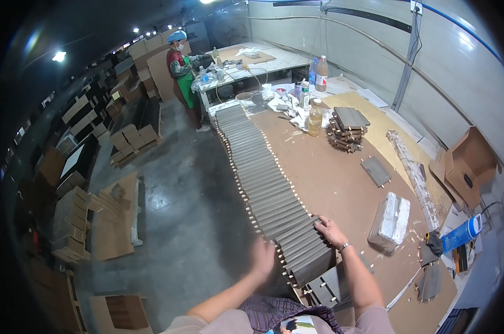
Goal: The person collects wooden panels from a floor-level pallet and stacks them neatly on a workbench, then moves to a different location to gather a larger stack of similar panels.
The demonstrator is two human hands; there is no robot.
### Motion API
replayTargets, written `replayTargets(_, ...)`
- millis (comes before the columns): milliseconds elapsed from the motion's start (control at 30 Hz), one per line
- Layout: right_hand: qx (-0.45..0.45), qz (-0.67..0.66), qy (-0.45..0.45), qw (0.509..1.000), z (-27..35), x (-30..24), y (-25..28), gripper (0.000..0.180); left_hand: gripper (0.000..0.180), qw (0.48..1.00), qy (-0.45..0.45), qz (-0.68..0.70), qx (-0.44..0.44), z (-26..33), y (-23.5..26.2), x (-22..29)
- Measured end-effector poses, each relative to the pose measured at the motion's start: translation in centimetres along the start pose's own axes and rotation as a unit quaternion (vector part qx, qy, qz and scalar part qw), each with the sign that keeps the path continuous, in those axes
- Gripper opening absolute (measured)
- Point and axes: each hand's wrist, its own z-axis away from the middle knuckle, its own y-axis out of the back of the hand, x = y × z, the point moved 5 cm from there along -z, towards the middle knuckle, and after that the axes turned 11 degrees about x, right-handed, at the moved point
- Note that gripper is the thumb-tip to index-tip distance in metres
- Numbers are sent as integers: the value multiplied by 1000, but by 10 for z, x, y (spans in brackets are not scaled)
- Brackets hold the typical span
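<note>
A long row of grey-brown wooden slats (pixel 263 161) lies packed together along the left side of the table, with pale dowel pegs sticking out of both ends. My right hand (pixel 332 232) grips the slats at the right end of the near part of the row, its fingers bent over their edges. At the opposite ends, my left hand (pixel 263 255) is beside the pegs. Motion smears its fingers, so their hold does not show. Close to my body, a few separate slats with pegs (pixel 329 286) lie at the near end of the row.
Right of the row are a wrapped white block (pixel 389 221), one loose slat (pixel 376 171) and a slat stack (pixel 348 129). Bottles (pixel 315 118) stand farther back. A blue bottle (pixel 462 234) and open carton (pixel 465 170) are far right. Another person (pixel 183 78) stands at a far table.
</note>
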Motion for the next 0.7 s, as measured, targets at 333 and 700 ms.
replayTargets(333, 6, 117, 44, 992, -22, 16, -1, 58, 50, 992, 31, -37, -115, -10, 2, -48)
replayTargets(700, 136, 109, -42, 984, 144, 22, 122, 60, 33, 891, -259, 4, -373, 101, 12, 100)
